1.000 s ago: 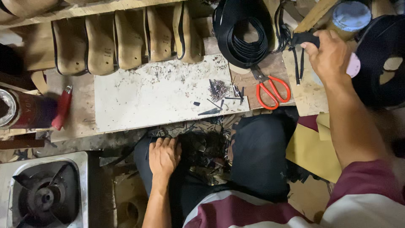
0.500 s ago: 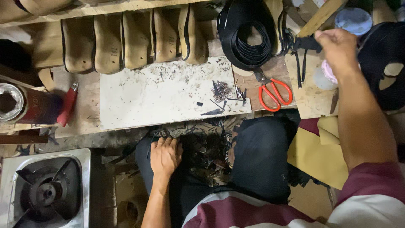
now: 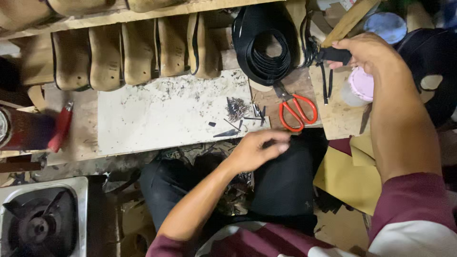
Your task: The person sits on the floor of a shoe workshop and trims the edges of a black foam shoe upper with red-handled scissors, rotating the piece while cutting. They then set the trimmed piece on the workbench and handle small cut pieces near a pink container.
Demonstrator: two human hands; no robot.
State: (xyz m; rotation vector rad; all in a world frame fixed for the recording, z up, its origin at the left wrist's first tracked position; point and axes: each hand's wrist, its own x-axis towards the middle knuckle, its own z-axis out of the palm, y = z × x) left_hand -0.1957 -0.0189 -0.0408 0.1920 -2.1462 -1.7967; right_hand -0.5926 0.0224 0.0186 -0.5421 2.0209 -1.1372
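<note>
Gripping a black handle [image 3: 335,54] in the right hand [image 3: 366,52], fingers curled shut around it, up at the far right of the bench, with thin black straps [image 3: 327,81] hanging down from the handle onto a wooden board [image 3: 338,114]. Holding that handle just left of the knuckles, sticking out toward a coil of black strap [image 3: 266,45] close beside it. Reaching forward with the left hand [image 3: 259,150], fingers pressed loosely together and pointing right, hovering at the near edge of the white slab [image 3: 162,114], over a dark-trousered knee [image 3: 285,176]; whether anything is pinched in it cannot be told. Lying just beyond those fingertips, a pair of red-handled scissors [image 3: 297,109], apart from both hands, and a small pile of dark scraps [image 3: 235,109] on the slab. Sitting under the right wrist, a pink-lidded tub [image 3: 359,85]. Standing in a row along the back, several tan shoe soles [image 3: 138,52] on edge. Showing at the lower left, a gas burner [image 3: 35,221], and at the left edge a red tool [image 3: 59,128]. Lying by the right forearm, yellow sheets [image 3: 347,176].
</note>
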